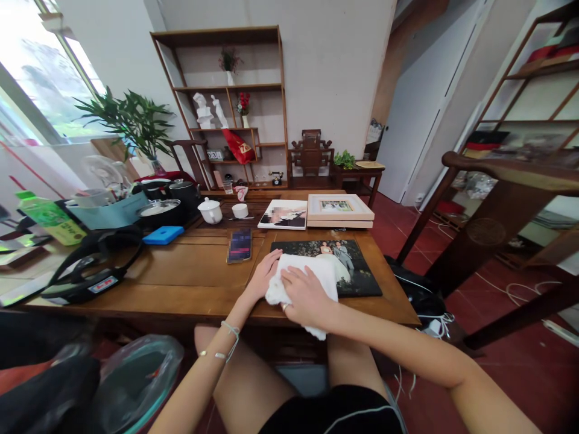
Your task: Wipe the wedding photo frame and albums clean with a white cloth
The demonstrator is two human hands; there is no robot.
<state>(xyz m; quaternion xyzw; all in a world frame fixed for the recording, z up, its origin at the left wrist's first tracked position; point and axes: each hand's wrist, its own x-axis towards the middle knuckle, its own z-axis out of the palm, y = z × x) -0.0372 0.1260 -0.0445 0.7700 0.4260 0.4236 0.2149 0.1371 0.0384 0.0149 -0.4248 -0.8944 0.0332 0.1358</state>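
Note:
A dark photo panel (359,265) showing a couple in wedding clothes lies flat near the front edge of the wooden table. Over its left part is spread a bunched white cloth (323,272), with one corner hanging past the table edge. My right hand (305,295) presses on the cloth, fingers bent and gripping it against the panel. At the panel's left edge rests my left hand (266,272), fingers stretched out beside the cloth. The cloth and both hands hide the panel's left side.
Behind the panel are a pale photo album (283,214) and stacked framed boxes (340,211). A phone (239,246) lies to the left, near a white lidded cup (210,211), a blue box (163,235) and a black strapped device (97,265). A lined bin (140,380) stands below left.

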